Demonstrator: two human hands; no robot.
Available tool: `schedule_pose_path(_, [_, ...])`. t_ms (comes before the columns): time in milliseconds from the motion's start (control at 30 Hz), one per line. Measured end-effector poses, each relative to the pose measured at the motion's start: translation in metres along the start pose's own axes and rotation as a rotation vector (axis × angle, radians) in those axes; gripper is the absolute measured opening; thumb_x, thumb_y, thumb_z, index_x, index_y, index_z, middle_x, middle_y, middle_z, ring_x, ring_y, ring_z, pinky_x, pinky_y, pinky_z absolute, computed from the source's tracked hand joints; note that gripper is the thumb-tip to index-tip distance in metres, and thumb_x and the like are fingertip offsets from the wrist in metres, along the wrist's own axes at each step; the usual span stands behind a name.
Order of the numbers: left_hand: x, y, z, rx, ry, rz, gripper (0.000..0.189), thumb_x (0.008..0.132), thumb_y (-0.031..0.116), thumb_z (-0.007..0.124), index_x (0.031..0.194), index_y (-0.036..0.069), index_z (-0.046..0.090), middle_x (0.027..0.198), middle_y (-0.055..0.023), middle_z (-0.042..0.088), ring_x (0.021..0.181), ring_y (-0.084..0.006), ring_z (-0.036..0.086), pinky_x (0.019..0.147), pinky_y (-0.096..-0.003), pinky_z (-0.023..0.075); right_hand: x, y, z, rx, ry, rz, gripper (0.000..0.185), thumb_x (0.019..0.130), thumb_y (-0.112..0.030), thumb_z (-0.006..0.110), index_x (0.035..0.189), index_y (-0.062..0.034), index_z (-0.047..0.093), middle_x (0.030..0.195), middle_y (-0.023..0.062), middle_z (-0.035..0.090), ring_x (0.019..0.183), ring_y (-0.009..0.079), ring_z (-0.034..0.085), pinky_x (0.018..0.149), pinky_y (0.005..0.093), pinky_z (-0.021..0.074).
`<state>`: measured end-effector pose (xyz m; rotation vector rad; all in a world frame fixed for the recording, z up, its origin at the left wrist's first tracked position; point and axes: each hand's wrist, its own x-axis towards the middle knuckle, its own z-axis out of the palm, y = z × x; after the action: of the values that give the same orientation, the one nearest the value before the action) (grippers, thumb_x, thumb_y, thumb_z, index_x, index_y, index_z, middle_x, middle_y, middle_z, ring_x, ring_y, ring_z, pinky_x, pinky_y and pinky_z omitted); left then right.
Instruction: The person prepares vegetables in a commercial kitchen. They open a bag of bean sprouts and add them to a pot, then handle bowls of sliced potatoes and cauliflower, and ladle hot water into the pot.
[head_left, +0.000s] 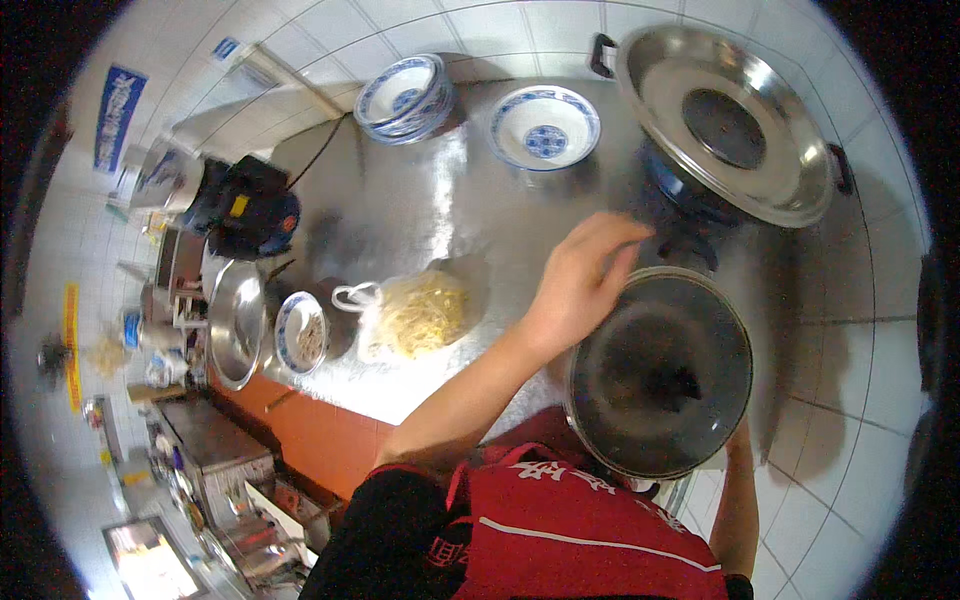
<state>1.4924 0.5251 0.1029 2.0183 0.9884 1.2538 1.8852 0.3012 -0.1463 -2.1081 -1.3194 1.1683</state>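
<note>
My left hand (589, 274) is above the steel counter (480, 210), at the left rim of a round dark pot (645, 330). Its fingers are curled, with a gap to the thumb and nothing visible between them. Whether it touches the rim is not clear. The pot has a pale rim and looks glassy on top, perhaps under a lid; a blurred dark shape (686, 384) shows near its middle. My right hand (739, 436) is mostly hidden behind the pot's near right edge, so its grip cannot be made out.
A wide steel pan (652, 90) with black handles rests on a blue vessel (686, 184). By the wall are a patterned bowl (544, 142) and stacked bowls (405, 97). Leftward lie a bag of yellowish food (424, 311), a bowl (301, 330), a steel basin (238, 330) and a black appliance (251, 206).
</note>
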Motion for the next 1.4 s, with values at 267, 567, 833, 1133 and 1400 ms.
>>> schedule_pose_path(267, [-0.186,-0.054,-0.176,0.646,0.731,-0.47,0.023,0.078,-0.006,0.061,0.1,-0.001,0.055,0.098,-0.0126,0.055,0.086,-0.0254,0.053,0.076,-0.0364,0.0442,-0.068,-0.138,-0.095,0.159,0.641,-0.497,0.032,0.098,-0.015,0.048,0.124,-0.0005,0.056,0.125,0.0103,0.059,0.108,0.0205,0.057,0.094,0.0335,0.0444])
schedule_pose_path(567, [-0.2,-0.113,-0.241,0.524,0.136,-0.551,0.022,0.075,0.009,0.071,0.096,0.002,0.067,0.096,-0.0166,0.064,0.089,-0.0338,0.061,0.079,-0.0421,0.0479,-0.126,-0.423,0.158,-0.041,0.004,-0.807,0.02,0.087,-0.002,0.059,0.107,-0.0028,0.063,0.106,0.0175,0.063,0.097,0.0327,0.063,0.084,0.0372,0.0496])
schedule_pose_path(833, [-0.246,-0.086,-0.284,0.049,0.124,-0.33,0.018,0.079,0.005,0.065,0.098,0.005,0.067,0.093,-0.0131,0.065,0.088,-0.0351,0.062,0.079,-0.0421,0.049,-0.103,-0.529,0.327,-0.092,-0.037,-1.144,0.028,0.08,-0.005,0.065,0.106,-0.0011,0.059,0.105,0.0169,0.062,0.093,0.0364,0.061,0.082,0.0416,0.0493])
schedule_pose_path(1133, [-0.254,-0.091,-0.289,0.162,0.4,-0.518,0.012,0.077,0.012,0.066,0.084,0.002,0.068,0.081,-0.0163,0.065,0.08,-0.035,0.062,0.073,-0.0432,0.048,-0.117,-0.532,0.355,0.02,-0.319,-0.742,0.02,0.087,-0.002,0.061,0.106,0.0009,0.059,0.076,0.0068,0.061,0.07,0.0131,0.057,0.065,0.0285,0.0475])
schedule_pose_path(1400, [-0.251,-0.095,-0.28,-0.134,0.672,-0.644,0.011,0.091,0.008,0.059,0.094,-0.002,0.059,0.075,-0.0078,0.063,0.066,-0.0112,0.054,0.063,-0.028,0.0465,-0.118,-0.512,0.339,0.03,-0.458,-0.718,0.019,0.083,-0.005,0.063,0.102,-0.0021,0.063,0.068,0.0085,0.06,0.06,0.0147,0.056,0.058,0.03,0.0462])
